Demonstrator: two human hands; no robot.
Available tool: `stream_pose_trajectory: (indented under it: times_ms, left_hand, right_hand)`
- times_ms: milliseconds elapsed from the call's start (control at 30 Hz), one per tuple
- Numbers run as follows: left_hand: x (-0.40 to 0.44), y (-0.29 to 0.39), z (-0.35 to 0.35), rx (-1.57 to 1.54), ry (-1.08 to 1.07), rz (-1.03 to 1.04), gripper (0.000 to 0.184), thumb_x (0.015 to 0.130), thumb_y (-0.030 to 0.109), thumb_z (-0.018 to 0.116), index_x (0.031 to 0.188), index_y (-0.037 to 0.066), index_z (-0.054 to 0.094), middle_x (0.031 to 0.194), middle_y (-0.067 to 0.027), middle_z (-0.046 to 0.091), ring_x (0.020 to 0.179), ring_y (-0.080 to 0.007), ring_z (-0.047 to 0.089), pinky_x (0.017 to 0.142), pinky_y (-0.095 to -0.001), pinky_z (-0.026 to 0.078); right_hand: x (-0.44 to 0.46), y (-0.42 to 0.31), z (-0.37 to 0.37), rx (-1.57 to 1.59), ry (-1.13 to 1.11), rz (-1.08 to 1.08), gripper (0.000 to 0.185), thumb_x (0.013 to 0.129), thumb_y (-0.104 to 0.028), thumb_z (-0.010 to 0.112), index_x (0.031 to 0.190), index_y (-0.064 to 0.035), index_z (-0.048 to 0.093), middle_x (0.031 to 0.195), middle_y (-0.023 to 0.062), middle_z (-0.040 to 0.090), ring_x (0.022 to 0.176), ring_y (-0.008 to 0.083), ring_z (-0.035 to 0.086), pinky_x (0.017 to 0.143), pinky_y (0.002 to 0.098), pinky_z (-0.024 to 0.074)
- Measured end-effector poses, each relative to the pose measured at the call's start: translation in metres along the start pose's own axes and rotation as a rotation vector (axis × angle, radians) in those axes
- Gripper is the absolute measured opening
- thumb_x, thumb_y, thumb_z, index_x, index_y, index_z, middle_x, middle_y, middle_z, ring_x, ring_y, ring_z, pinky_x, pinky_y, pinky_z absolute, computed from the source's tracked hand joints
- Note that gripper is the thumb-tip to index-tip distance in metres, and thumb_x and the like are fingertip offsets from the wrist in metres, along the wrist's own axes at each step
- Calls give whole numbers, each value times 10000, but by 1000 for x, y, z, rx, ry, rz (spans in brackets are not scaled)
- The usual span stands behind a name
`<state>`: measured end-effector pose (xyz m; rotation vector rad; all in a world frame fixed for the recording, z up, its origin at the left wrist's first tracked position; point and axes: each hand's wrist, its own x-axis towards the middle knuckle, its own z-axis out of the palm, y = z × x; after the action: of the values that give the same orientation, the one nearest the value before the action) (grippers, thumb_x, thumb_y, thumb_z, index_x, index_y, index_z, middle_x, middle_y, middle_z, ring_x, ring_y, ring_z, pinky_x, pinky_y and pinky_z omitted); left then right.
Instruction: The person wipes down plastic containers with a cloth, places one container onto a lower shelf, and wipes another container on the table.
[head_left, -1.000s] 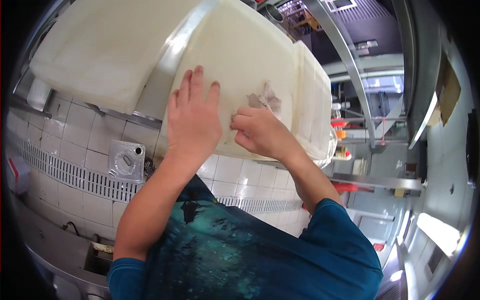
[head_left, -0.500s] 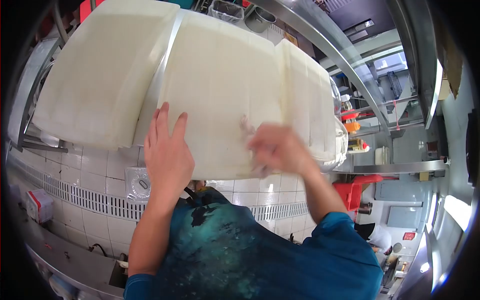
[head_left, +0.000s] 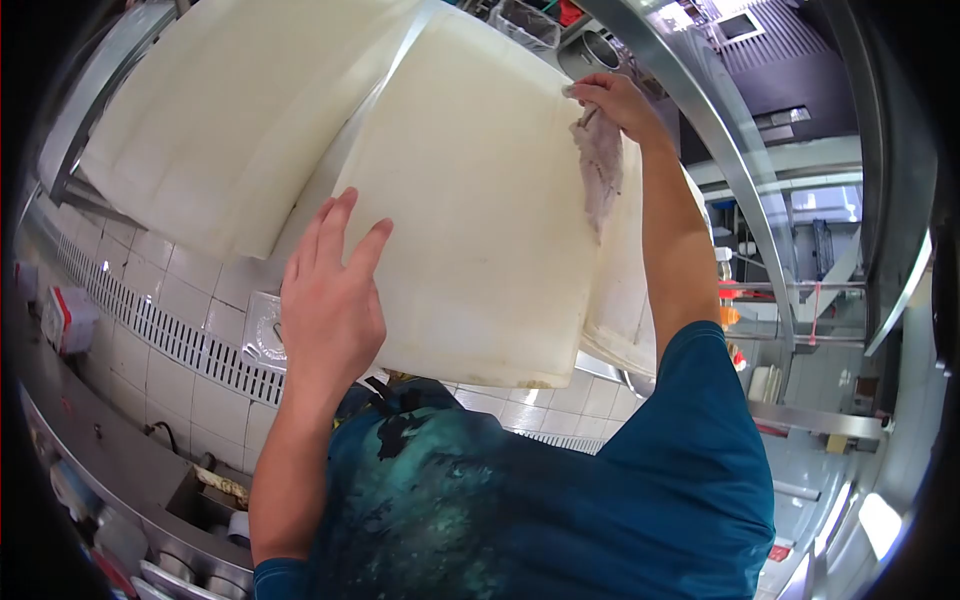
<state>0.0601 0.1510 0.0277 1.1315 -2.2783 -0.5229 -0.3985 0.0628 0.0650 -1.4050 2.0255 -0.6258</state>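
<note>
A large off-white cutting board lies in front of me. My left hand is at its left edge, palm down with the fingers spread, and holds nothing. At the board's far right corner, my right hand pinches a damp-looking greyish rag. The rag hangs or trails from my fingers along the board's right edge. To the left is another off-white board, with a narrow gap between the two. A further off-white board sits on the right, partly hidden by my right arm.
A steel shelf frame curves along the right side. Past the far edge are a metal pot and a lined bin. Bottles stand at right. A floor grate and a red-and-white tub are at left.
My right hand has moved from the near right part of the middle board to its far right corner, carrying the rag. My left hand stays at the left edge.
</note>
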Motion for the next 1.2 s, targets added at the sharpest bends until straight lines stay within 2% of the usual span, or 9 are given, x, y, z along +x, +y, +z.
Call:
stream_pose_trajectory:
  times_ms: [300, 367, 500, 567, 700, 900, 967, 1067, 1200]
  left_hand:
    - [1, 2, -3, -21, -3, -32, 472, 757, -66, 556, 1194, 89, 643, 1443, -142, 475, 1339, -346, 446, 1059, -455, 404]
    - [1, 2, -3, -24, 1, -26, 468, 756, -63, 559, 1190, 88, 643, 1439, -141, 478, 1338, -345, 447, 1057, -453, 405]
    - [3, 2, -3, -43, 2, -16, 469, 755, -64, 554, 1190, 88, 644, 1435, -141, 480, 1334, -345, 450, 1053, -453, 409]
    - [2, 0, -2, -66, -9, -20, 471, 755, -65, 553, 1191, 89, 644, 1434, -141, 479, 1333, -344, 451, 1052, -454, 409]
    - [2, -2, 2, -26, -9, -3, 494, 758, -67, 548, 1216, 97, 636, 1439, -139, 471, 1333, -341, 451, 1050, -453, 411]
    - [2, -4, 7, 20, 5, 27, 481, 767, -55, 544, 1215, 95, 637, 1437, -135, 472, 1333, -331, 452, 1008, -443, 425]
    - [1, -6, 7, 30, 33, 44, 468, 759, -45, 545, 1197, 86, 647, 1428, -139, 478, 1330, -323, 455, 970, -433, 437]
    - [1, -7, 7, 27, 47, 69, 467, 761, -41, 541, 1199, 84, 646, 1425, -139, 481, 1327, -328, 457, 974, -432, 435]
    - [1, -6, 8, 14, 39, 63, 462, 765, -37, 541, 1201, 83, 641, 1421, -140, 482, 1324, -332, 457, 982, -434, 429]
  right_hand:
    - [53, 7, -8, -317, -17, -92, 283, 821, -202, 732, 995, 20, 702, 897, 61, 707, 804, 120, 644, 747, 268, 508]
    - [52, 3, -2, -513, 198, -156, 330, 778, -222, 711, 1034, -14, 702, 938, 141, 725, 868, 263, 696, 803, 360, 524]
    - [39, -15, 26, -695, 208, 64, 335, 816, -225, 651, 1072, -11, 683, 1034, 208, 703, 961, 363, 681, 865, 431, 518]
    - [39, 10, 46, -915, 568, -141, 236, 797, -245, 663, 893, -35, 711, 886, 209, 705, 878, 393, 676, 796, 435, 529]
    - [26, 4, 39, -836, 400, -324, 217, 819, -211, 601, 801, -15, 693, 793, 216, 682, 818, 409, 669, 774, 482, 518]
    - [14, -14, 33, -752, 166, -242, 229, 795, -196, 582, 855, -13, 707, 795, 210, 687, 796, 379, 685, 769, 449, 528]
    - [-5, -20, 40, -738, 135, -171, 229, 782, -152, 554, 863, 5, 700, 864, 237, 684, 867, 404, 667, 799, 438, 531]
    - [-39, -18, 52, -820, 97, -361, 215, 807, -166, 554, 891, -51, 715, 947, 184, 696, 928, 362, 653, 851, 439, 519]
    - [-112, -36, 82, -782, 77, -296, 203, 828, -160, 548, 901, -53, 704, 970, 168, 685, 944, 347, 647, 849, 434, 520]
